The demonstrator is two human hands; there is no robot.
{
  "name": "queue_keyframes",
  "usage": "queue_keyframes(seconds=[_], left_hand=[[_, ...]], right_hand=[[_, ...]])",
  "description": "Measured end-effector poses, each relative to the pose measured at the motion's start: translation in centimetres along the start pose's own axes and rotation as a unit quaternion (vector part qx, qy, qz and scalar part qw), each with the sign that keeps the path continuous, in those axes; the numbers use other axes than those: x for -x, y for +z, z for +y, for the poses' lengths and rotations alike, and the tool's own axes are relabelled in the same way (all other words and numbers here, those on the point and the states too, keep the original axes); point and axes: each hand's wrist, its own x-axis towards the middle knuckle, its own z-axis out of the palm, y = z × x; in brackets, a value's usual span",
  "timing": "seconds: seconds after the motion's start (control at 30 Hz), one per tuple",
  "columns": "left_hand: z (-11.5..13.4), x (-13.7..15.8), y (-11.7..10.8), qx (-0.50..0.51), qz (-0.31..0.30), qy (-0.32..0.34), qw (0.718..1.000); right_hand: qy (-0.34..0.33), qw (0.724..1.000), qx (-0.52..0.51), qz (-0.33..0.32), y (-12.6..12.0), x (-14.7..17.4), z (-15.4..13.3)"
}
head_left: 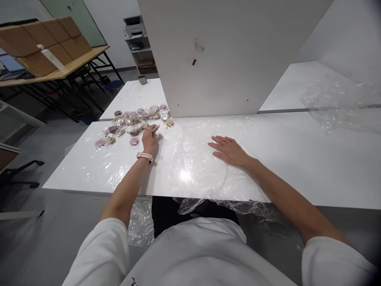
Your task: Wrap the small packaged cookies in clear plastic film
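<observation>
Several small round pieces in clear wrappers [133,142], pink, brown and yellowish, lie in a loose heap on the left of the white table; their exact kind is hard to make out. My left hand [149,139], with a pale pink band at the wrist, is at the heap's right edge. Its fingers are closed on a small wrapped piece [155,128], mostly hidden by the hand. Flat on a sheet of clear plastic film [196,159] rests my right hand [229,150], its fingers spread and nothing in them. The film hangs over the table's front edge.
A tall white panel [226,59] rises behind the film. Crumpled clear film [330,103] lies at the right. A grey cup [142,80] stands at the back left. Cardboard boxes [38,39] are stacked on a wooden table further off.
</observation>
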Motion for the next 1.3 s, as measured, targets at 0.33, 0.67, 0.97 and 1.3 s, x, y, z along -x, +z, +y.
queue_keyframes(seconds=[0.33,0.67,0.97,1.3], left_hand=[[15.7,9.5,2.1,0.090,-0.151,0.260,0.949],[19.0,16.9,-0.2,0.001,-0.331,0.365,0.870],[10.5,28.3,-6.5,-0.118,-0.202,0.270,0.934],[8.4,23.7,-7.6,0.065,-0.050,0.242,0.967]], right_hand=[[0.047,0.994,-0.060,0.078,-0.4,0.3,-0.1],[0.124,0.976,-0.150,0.096,-2.9,0.3,-0.2],[-0.043,0.985,-0.105,0.127,-7.1,11.9,-11.3],[0.179,0.942,-0.106,0.263,-0.5,18.7,-13.8]])
